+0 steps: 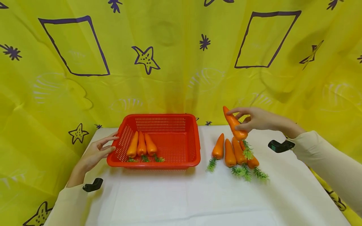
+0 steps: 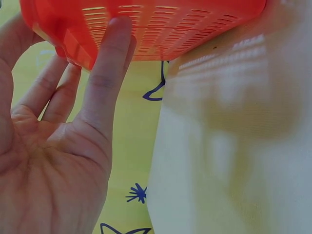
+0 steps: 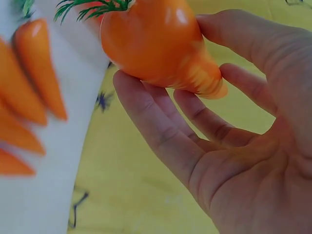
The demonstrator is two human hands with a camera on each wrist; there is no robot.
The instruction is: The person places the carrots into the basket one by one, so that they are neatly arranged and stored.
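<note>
My right hand (image 1: 255, 119) pinches an orange carrot (image 1: 234, 125) above the table, between thumb and fingers. Its pointed end is tilted up and its green leafy top hangs down; the right wrist view shows this carrot (image 3: 151, 44) close up. Several more carrots (image 1: 230, 153) lie below on the white cloth, leaves toward me. On the left stands a red plastic basket (image 1: 165, 164) with three carrots (image 1: 142, 146) side by side in its left part. My left hand (image 1: 94, 153) touches the basket's left side with fairly straight fingers, the thumb (image 2: 109, 63) against its slotted wall.
A white cloth (image 1: 181, 194) covers the table. Behind and at both sides hangs a yellow curtain (image 1: 175, 88) with purple stars and outlined shapes. Each sleeve has a black device near the wrist.
</note>
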